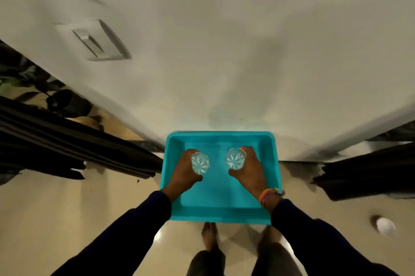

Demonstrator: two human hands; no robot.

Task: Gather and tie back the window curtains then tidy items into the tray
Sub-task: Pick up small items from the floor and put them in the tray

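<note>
A turquoise plastic tray [221,206] sits against the white wall [224,51], its long axis running near to far. Dark curtains [67,141] hang bunched at left and right. Both sleeved arms reach forward over the tray. The left hand [183,173] curls around one upright cut-glass tumbler [200,163]; the right hand [249,170] curls around another tumbler [235,158], both mouths facing up.

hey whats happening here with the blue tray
A person stands over a turquoise tray on the floor by the wall. The left hand grips one clear cut glass and the right hand grips another, both inside the tray. Dark curtains hang bunched on either side.
</note>
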